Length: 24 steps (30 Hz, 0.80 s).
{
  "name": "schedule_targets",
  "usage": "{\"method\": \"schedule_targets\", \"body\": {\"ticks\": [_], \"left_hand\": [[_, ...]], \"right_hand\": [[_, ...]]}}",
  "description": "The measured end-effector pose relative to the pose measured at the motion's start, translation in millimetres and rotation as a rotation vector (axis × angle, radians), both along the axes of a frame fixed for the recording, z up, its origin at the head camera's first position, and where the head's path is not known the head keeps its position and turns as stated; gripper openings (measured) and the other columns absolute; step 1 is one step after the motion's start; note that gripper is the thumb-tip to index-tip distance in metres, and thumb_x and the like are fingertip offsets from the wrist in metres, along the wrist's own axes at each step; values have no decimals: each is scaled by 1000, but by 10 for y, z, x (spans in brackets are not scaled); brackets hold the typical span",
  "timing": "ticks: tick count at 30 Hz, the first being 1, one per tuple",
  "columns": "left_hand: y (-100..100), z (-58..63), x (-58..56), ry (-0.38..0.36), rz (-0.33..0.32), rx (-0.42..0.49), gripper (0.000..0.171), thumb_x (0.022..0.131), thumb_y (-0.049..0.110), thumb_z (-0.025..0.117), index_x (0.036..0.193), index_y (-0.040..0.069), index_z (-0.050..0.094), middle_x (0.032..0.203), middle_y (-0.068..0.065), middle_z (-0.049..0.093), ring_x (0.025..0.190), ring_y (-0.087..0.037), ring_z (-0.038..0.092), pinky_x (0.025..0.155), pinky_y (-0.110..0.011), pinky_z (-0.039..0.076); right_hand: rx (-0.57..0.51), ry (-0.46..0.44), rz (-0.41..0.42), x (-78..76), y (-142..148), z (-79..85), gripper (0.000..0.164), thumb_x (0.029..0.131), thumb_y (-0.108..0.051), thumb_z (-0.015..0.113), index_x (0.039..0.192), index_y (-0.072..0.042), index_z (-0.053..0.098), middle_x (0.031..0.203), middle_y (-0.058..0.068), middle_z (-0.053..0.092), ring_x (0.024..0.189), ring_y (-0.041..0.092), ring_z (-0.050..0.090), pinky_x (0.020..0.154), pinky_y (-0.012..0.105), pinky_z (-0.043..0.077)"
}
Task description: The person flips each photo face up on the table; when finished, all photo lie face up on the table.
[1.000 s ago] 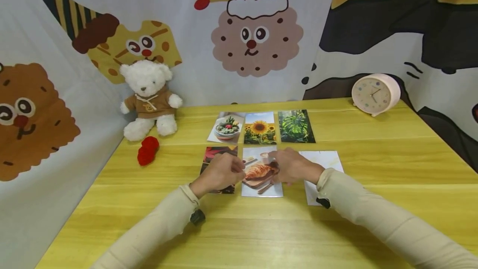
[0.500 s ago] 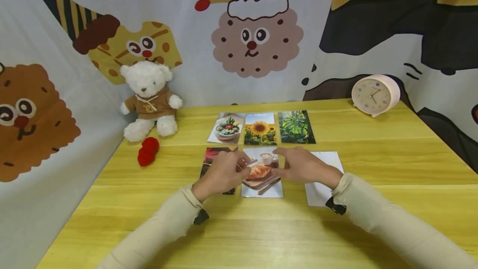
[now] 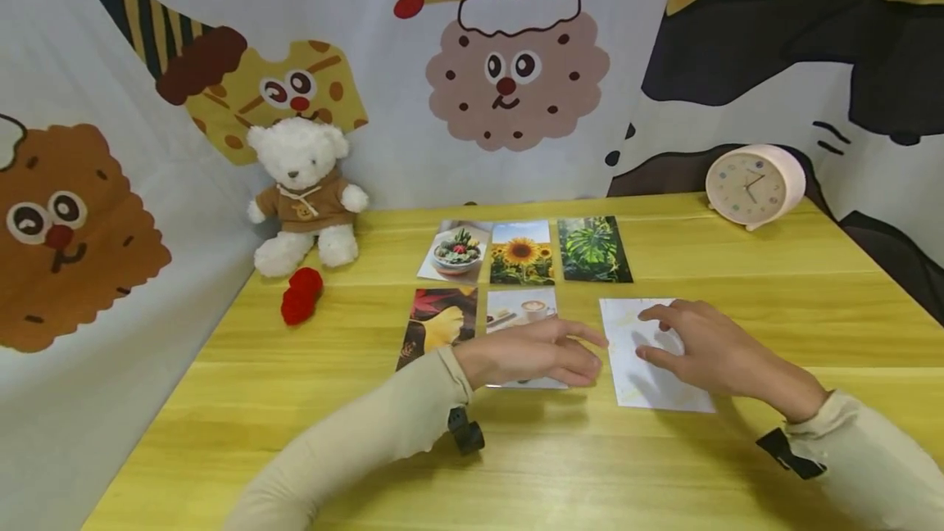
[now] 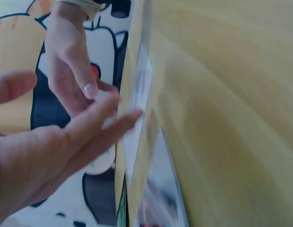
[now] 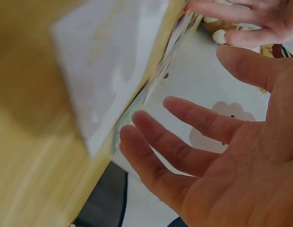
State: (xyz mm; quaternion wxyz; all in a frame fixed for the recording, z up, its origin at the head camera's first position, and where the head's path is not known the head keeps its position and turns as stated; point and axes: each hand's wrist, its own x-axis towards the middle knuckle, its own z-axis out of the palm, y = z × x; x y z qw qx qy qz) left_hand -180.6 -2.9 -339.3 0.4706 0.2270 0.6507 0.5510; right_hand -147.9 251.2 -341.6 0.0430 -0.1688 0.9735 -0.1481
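Over the croissant-and-coffee photo card hovers my left hand, fingers stretched to the right and holding nothing. My right hand hangs above a pale, mostly white card lying at the right of the front row. In the right wrist view the right hand's fingers are spread, with a gap between them and the white card. The left wrist view has the left hand's fingers extended. Much of the croissant picture is hidden under the left hand.
Left of the croissant card lies an autumn-leaf card. Behind are a succulent card, a sunflower card and a green-leaf card. A white teddy bear, a red fuzzy object and a pink clock stand around.
Both hands have moved right from the croissant card's sides. The right hand is now over the white card, and the left hand's fingers have straightened. The cards stay in their rows.
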Motion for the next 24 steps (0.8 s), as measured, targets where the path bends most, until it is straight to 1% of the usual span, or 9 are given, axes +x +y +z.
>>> {"method": "schedule_targets", "body": {"ticks": [1, 3, 5, 7, 11, 17, 20, 24], "left_hand": [[43, 2, 8, -14, 10, -2, 53, 103, 13, 53, 152, 2, 36, 151, -20, 45, 138, -36, 52, 113, -37, 48], [114, 9, 38, -45, 32, 1, 53, 104, 15, 52, 153, 4, 34, 153, -18, 45, 141, -35, 49, 116, -39, 44], [169, 14, 77, -63, 58, 7, 53, 105, 17, 50, 153, 4, 34, 153, -17, 45, 142, -36, 46, 119, -41, 41], [215, 12, 118, -60, 81, 11, 52, 105, 18, 50, 153, 4, 34, 153, -17, 47, 143, -36, 45, 120, -42, 39], [291, 12, 173, -31, 111, -6, 54, 104, 22, 53, 152, 6, 37, 152, -15, 48, 142, -34, 48, 120, -42, 39], [333, 9, 169, -19, 137, -32, 56, 101, 22, 58, 151, 8, 38, 150, -16, 47, 138, -33, 51, 118, -42, 42], [316, 2, 156, 12, 148, -57, 55, 100, 22, 59, 150, 8, 41, 145, -16, 53, 134, -34, 55, 115, -42, 45], [301, -7, 138, 61, 170, -78, 54, 99, 22, 62, 148, 8, 44, 138, -14, 60, 131, -32, 58, 112, -41, 47]], "right_hand": [[7, 14, -5, 16, 43, -18, 53, 89, -37, 74, 126, -1, 65, 110, 19, 70, 95, 34, 66, 76, 49, 55], [20, 22, -16, 44, 105, -52, 55, 88, -38, 75, 126, -1, 65, 118, 26, 67, 105, 42, 63, 83, 58, 54], [31, 18, -23, 61, 142, -84, 58, 87, -40, 76, 128, 0, 64, 123, 31, 63, 108, 46, 61, 85, 61, 53], [44, 1, -39, 74, 161, -109, 62, 87, -42, 76, 131, -1, 62, 128, 34, 59, 110, 47, 61, 85, 62, 53], [41, -22, -35, 80, 183, -147, 66, 86, -42, 76, 134, 0, 60, 127, 34, 59, 107, 44, 63, 84, 60, 54], [37, -41, -4, 65, 159, -162, 70, 87, -42, 75, 137, 1, 56, 123, 30, 64, 109, 44, 64, 87, 61, 53], [26, -62, -19, 54, 132, -145, 72, 87, -42, 75, 141, 1, 53, 120, 26, 66, 108, 42, 64, 87, 61, 53], [19, -43, -63, 52, 127, -104, 73, 88, -41, 75, 142, 1, 51, 117, 25, 67, 104, 41, 66, 84, 59, 55]]}}
